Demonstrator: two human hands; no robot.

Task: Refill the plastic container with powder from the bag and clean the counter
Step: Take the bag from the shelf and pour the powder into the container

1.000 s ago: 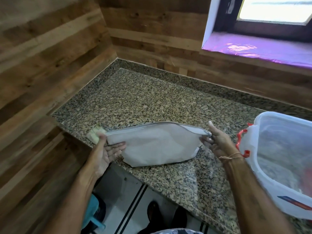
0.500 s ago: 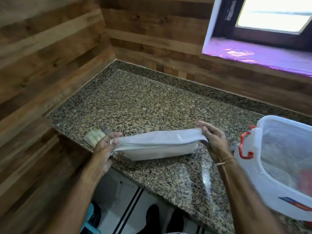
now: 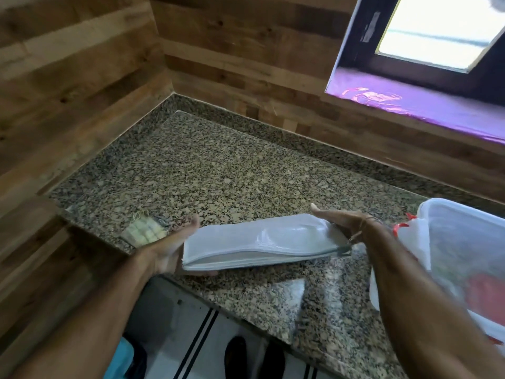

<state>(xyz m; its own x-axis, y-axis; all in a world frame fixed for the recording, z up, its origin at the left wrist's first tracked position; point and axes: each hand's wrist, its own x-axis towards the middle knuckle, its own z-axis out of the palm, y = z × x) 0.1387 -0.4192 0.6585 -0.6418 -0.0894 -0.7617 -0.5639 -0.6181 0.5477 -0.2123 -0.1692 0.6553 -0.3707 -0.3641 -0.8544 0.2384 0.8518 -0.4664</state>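
Observation:
A flattened white plastic bag [image 3: 259, 243], folded into a long narrow strip, is held level just above the front of the granite counter [image 3: 218, 173]. My left hand [image 3: 170, 251] supports its left end from below, blurred by motion. My right hand [image 3: 337, 218] grips its right end, thumb up. The translucent plastic container [image 3: 461, 253] with red latches stands at the right edge, close to my right wrist; something red shows through its wall.
A small pale checked cloth [image 3: 144, 231] lies on the counter behind my left hand. Wood-panelled walls close the left and back sides. A purple window sill [image 3: 410, 102] sits at the upper right. The counter's front edge drops to a tiled floor.
The bag went from a wide flat sheet to a narrow folded strip. Both hands shifted right with it, and the left hand moved under its left end.

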